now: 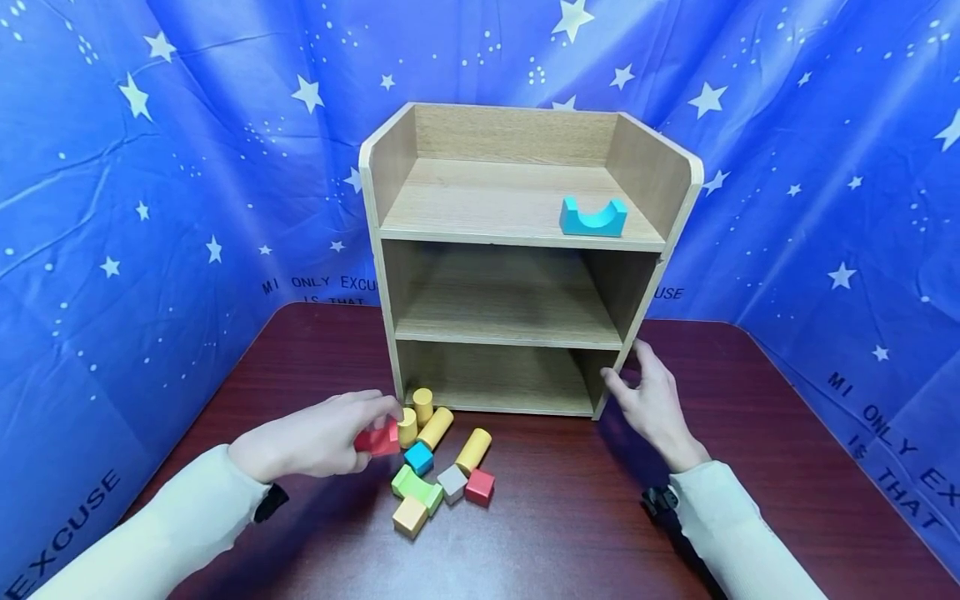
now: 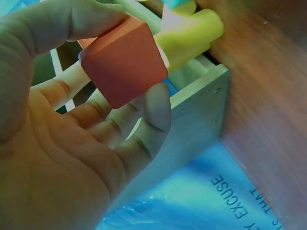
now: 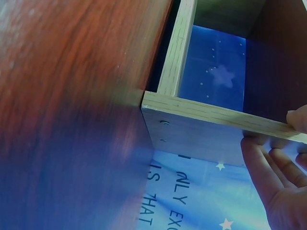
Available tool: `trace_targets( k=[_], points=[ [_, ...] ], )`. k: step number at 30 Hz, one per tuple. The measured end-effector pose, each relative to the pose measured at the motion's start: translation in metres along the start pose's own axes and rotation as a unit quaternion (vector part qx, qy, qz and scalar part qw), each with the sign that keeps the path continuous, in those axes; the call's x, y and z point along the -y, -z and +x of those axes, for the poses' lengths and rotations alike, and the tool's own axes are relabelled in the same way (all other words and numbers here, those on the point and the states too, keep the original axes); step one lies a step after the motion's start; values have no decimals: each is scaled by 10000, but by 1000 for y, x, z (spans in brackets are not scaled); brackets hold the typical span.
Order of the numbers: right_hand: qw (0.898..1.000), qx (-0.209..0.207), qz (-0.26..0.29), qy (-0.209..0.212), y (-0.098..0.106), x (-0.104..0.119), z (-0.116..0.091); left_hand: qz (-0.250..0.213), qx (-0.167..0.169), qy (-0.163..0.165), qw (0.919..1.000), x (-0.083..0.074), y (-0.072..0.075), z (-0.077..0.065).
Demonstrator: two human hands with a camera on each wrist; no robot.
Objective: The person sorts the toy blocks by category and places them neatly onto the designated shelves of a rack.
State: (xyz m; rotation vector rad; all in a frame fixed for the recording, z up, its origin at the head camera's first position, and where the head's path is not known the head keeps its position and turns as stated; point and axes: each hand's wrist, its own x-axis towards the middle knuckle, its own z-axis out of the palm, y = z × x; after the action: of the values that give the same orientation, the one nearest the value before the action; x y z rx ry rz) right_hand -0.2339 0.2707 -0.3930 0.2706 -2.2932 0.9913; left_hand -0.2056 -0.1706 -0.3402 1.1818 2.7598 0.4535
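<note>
A small wooden shelf (image 1: 506,332) with three levels stands on the table. My left hand (image 1: 318,435) pinches a red block (image 2: 125,62) between thumb and fingers, near the shelf's lower left corner. Right beside it are upright yellow cylinders (image 1: 423,406), with other yellow cylinders (image 1: 473,451) lying down. My right hand (image 1: 654,408) grips the shelf's right side panel (image 3: 216,116) low down, thumb on the inner side and fingers against the outside. On the top level sits a turquoise block with a curved notch (image 1: 594,220).
In front of the shelf lie a blue cube (image 1: 418,458), a green notched block (image 1: 416,488), a tan block (image 1: 410,517), a grey cube (image 1: 452,483) and a dark red cube (image 1: 480,487). A blue starry curtain (image 1: 225,150) surrounds the dark wooden table (image 1: 570,533).
</note>
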Motion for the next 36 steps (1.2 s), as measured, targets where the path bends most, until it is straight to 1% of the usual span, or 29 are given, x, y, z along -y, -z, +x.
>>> trace_targets(
  k=[7, 17, 23, 29, 36],
  points=[
    [10000, 0, 33, 26, 1, 0, 0, 123, 38, 22, 9999, -5, 8, 9],
    [10000, -11, 30, 40, 0, -1, 0, 166, -96, -275, 9994, -13, 17, 18],
    [10000, -7, 92, 25, 0, 0, -1, 112, -103, -276, 9995, -18, 18, 24],
    [9999, 3, 115, 12, 0, 1, -1, 177, -227, -514, 9983, -22, 20, 31],
    [10000, -34, 39, 48, 0, 1, 0, 195, -109, -450, 9987, -32, 27, 39]
  ],
)
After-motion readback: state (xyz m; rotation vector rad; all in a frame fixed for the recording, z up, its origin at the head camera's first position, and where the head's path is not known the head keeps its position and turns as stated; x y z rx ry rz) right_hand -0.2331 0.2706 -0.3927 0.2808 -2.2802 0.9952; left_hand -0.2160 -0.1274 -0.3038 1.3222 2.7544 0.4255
